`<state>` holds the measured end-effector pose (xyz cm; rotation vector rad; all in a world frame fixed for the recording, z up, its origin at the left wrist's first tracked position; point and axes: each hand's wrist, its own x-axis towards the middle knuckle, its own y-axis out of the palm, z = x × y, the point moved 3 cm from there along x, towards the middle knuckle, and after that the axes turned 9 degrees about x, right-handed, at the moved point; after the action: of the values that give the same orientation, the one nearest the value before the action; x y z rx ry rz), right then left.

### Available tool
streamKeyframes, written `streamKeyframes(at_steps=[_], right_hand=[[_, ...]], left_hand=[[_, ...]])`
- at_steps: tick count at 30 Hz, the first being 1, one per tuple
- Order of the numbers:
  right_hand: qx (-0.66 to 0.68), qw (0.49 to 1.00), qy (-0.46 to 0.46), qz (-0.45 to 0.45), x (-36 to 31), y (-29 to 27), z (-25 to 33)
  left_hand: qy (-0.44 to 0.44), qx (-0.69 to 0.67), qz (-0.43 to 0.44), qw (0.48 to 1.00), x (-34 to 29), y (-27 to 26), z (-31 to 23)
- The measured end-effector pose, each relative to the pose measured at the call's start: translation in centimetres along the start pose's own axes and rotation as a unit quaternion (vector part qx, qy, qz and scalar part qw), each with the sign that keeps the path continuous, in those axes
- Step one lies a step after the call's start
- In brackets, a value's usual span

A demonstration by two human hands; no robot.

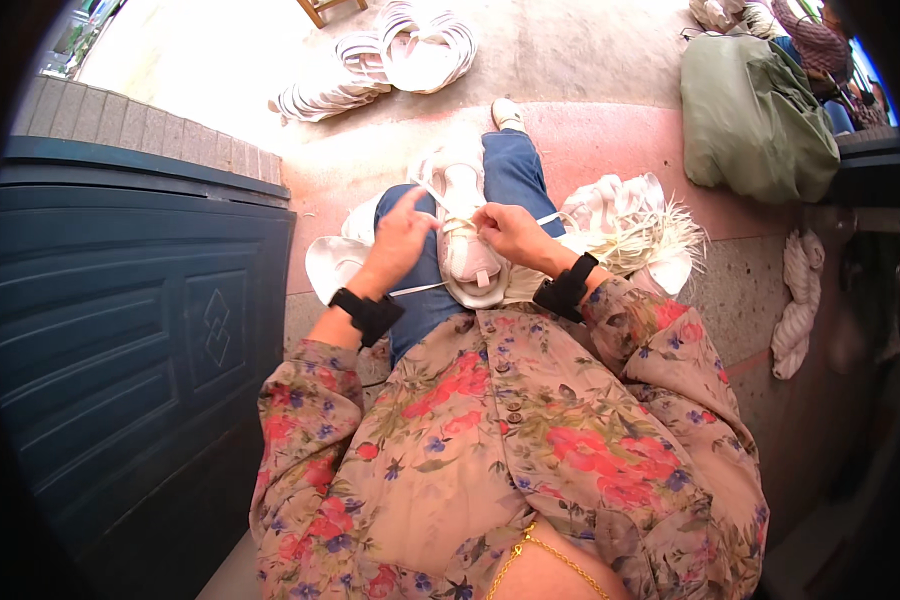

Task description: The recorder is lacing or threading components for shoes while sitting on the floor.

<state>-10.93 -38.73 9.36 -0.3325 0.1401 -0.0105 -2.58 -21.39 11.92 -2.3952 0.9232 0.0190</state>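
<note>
A pale pink and white lace-up shoe (pixel 468 258) lies between my thighs, sole down as far as I can see. White shoelace (pixel 458 226) crosses its upper, and loose lengths of it run out to both sides. On the shoe's left, my left hand (pixel 402 243) is closed, fingertips pinching the lace near the eyelets. From the other side my right hand (pixel 513 236) pinches the lace as well, thumb and fingers together over the shoe. Beside my left leg sits a white shoe (pixel 332 268), partly hidden by my arm.
A bunch of loose white laces (pixel 678 238) lies over shoes by my right leg. Coiled rows of white shoes (pixel 425 50) lie on the floor ahead. At right stand a green sack (pixel 755 120) and a twisted white bundle (pixel 798 300). A blue door (pixel 150 310) borders the left.
</note>
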Motion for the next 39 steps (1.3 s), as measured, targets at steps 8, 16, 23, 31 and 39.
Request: streamKeyframes(at_steps=[8, 16, 23, 31, 39], right_hand=[[0.319, 0.933, 0.164, 0.039, 0.1, 0.2, -2.2], [0.36, 0.907, 0.217, 0.04, 0.4, 0.4, -2.8], [0.192, 0.977, 0.088, -0.007, 0.7, 0.7, -1.5], [-0.012, 0.971, -0.033, -0.235, -0.5, -7.1, -2.0], [0.037, 0.988, 0.036, -0.144, -0.2, -6.4, -3.1]], left_hand=[[0.062, 0.097, 0.013, 0.993, -0.7, 3.0, -1.1], [0.06, 0.105, 0.004, 0.993, 0.1, 3.9, -1.7], [-0.092, -0.066, 0.021, 0.993, 0.5, 4.1, -1.6], [-0.202, -0.121, -0.149, 0.96, -3.6, -10.1, 9.1], [-0.416, -0.025, -0.28, 0.865, -17.5, -23.0, 18.0]])
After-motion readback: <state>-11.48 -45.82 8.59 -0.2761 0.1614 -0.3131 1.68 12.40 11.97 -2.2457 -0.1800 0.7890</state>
